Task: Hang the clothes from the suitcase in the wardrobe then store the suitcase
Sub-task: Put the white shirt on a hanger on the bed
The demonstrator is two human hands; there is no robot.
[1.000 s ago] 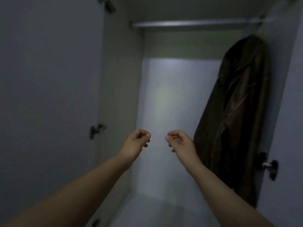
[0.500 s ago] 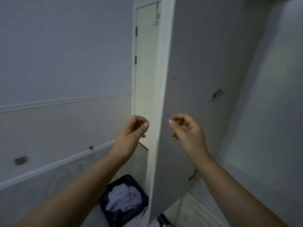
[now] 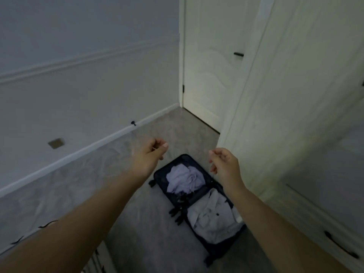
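Open on the grey carpet [image 3: 149,223], a dark suitcase [image 3: 163,175], both halves laid flat, taken here as the landmark. In its far half, a crumpled pale lilac garment [image 3: 185,180]; in its near half, a pale grey shirt [image 3: 212,215] spread loosely, with one small dark button visible. Between the two halves, on the left edge of the suitcase, a small heap of black hangers [image 3: 178,207], partly spilling onto the carpet. At the near corner and the far left corner of the suitcase, small dark wheels.

Above the suitcase, to its left, the left hand [image 3: 147,156], raised in the air with the fingers curled loosely inward and the thumb tip close to the index finger; nothing seen between them. Above the suitcase, to its right, the right hand [image 3: 224,164], also in the air, fingers half curled and a little apart, holding nothing. Both hands well apart from the clothes, both bare forearms stretched forward from the bottom corners of the view.

To the right of the suitcase, just beside it, the tall white wardrobe door [image 3: 285,95]; lower on the same side, a long black handle [image 3: 340,245]. Beyond the suitcase, a white room door [image 3: 208,66] with a short black handle. To the left of the suitcase, a pale wall [image 3: 78,85] with a white baseboard and a small metal plate [image 3: 56,143] on it.
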